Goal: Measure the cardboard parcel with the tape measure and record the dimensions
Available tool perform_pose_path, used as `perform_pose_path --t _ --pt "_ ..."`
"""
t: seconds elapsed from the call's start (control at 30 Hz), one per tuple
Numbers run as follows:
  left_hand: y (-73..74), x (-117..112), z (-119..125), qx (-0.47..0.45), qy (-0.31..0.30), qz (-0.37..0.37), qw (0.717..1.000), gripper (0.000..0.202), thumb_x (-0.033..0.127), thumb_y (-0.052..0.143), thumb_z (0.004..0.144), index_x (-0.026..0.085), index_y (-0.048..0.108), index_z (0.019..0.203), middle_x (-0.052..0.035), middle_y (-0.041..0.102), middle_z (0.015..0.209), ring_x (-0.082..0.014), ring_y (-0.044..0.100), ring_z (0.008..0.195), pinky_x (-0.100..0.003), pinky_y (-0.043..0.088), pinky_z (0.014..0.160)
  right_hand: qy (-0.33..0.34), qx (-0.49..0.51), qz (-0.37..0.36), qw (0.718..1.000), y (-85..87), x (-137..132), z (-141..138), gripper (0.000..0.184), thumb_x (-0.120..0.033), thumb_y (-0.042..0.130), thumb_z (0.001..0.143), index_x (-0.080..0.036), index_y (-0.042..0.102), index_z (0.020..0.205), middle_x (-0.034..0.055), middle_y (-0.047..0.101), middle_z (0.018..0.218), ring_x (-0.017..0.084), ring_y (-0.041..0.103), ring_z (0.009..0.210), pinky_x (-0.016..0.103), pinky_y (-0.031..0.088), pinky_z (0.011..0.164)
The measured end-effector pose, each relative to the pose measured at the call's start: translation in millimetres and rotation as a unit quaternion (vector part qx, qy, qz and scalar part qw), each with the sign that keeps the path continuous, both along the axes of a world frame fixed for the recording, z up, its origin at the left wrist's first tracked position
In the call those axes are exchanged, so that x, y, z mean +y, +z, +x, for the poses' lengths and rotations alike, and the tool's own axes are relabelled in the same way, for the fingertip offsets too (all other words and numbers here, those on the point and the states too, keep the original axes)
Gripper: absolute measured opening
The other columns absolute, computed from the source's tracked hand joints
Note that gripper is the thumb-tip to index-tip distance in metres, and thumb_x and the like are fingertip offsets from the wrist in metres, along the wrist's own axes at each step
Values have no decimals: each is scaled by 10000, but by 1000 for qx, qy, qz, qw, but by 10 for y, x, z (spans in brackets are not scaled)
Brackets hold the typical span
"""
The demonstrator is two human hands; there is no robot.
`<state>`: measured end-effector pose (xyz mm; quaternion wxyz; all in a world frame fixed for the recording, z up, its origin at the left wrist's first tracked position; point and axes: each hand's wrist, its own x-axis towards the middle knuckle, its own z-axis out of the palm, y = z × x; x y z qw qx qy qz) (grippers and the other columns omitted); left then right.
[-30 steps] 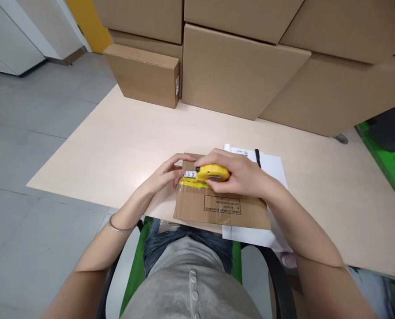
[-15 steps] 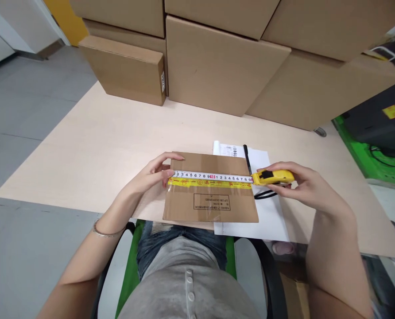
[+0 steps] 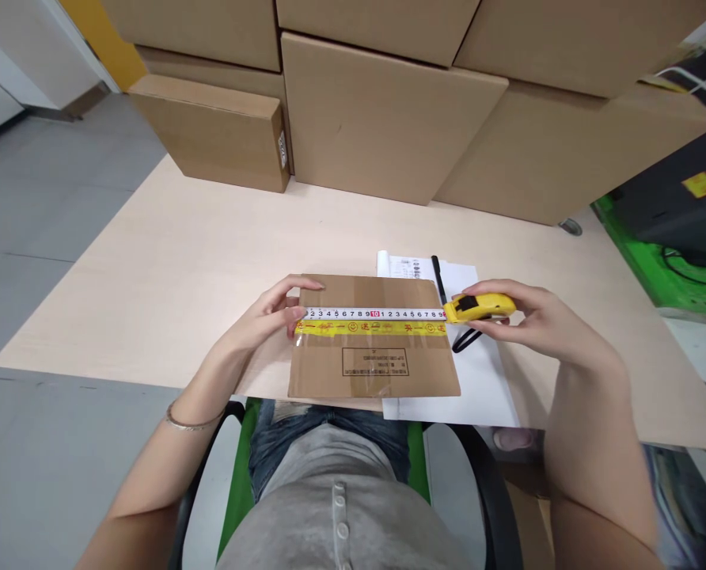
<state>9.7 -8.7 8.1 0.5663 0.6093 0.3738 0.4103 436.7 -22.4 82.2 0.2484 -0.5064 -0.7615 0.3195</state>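
Observation:
A small flat cardboard box (image 3: 374, 378) lies near the table's front edge, with yellow printed tape across it and a black-framed text stamp. The white blade (image 3: 406, 314) of a tape measure stretches across its top from left to right. At the box's left edge, my left hand (image 3: 267, 317) pinches the blade's end, its thumb on the blade and a finger on the box. My right hand (image 3: 531, 321) grips the yellow tape measure case (image 3: 489, 305) at the right edge. A black wrist strap (image 3: 467, 339) hangs below the case.
White paper sheets (image 3: 487, 396) lie partly under the box, with a black pen (image 3: 438, 277) on them. Large cardboard boxes (image 3: 382, 119) stand stacked along the table's back. A thinner carton (image 3: 210, 134) leans at the back left. A green bin (image 3: 679, 285) holds dark equipment at right.
The view has shifted slightly. The strap under the tape measure case has swung into a narrower loop. Both hands keep their holds, and the blade still spans the box.

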Motion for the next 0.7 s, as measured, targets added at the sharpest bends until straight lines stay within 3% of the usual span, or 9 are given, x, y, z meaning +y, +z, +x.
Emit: perform_pose_path --t 0.17,0.27,0.43,0.5,0.6,0.7 --pt "39 -62 30 -17 13 -29 999 312 389 772 896 299 785 1195 -71 707 1326 -152 571 732 -302 488 637 26 -41 5 999 203 -71 -43 374 -487 796 891 -368 786 1246 50 810 1104 233 748 876 344 603 686" --pt "48 -80 31 -21 15 -41 999 321 379 764 898 303 783 1210 -68 712 1297 -159 576 758 -294 480 639 37 -73 25 996 350 -51 -249 523 -534 802 875 -357 726 1361 37 810 1013 213 707 735 334 546 617" --pt "-34 -29 27 -17 9 -36 999 366 380 752 869 291 774 1223 -74 700 1338 -177 600 794 -304 495 665 139 -118 -12 983 417 144 -982 318 -542 730 912 -250 742 1038 23 759 798 192 644 634 318 441 589" --pt "-86 -4 44 -42 7 -44 998 395 427 730 847 280 772 1212 -77 698 1361 -183 604 785 -305 491 637 167 -142 4 976 393 224 -1324 341 -541 702 922 -230 701 1062 41 766 854 203 660 687 310 418 613" --pt "-149 17 74 -92 3 -59 994 484 589 625 872 259 772 1194 -89 740 1210 -207 626 775 -315 489 604 219 -178 54 958 354 290 -1752 307 -476 665 952 -202 651 1091 85 783 969 216 665 740 312 375 623" --pt "-184 29 76 -100 7 -49 994 540 661 613 889 253 767 1209 -93 746 1149 -217 651 789 -323 509 614 266 -164 107 944 347 284 -1941 266 -439 637 996 -198 632 1107 107 785 1062 238 695 840 320 393 675"
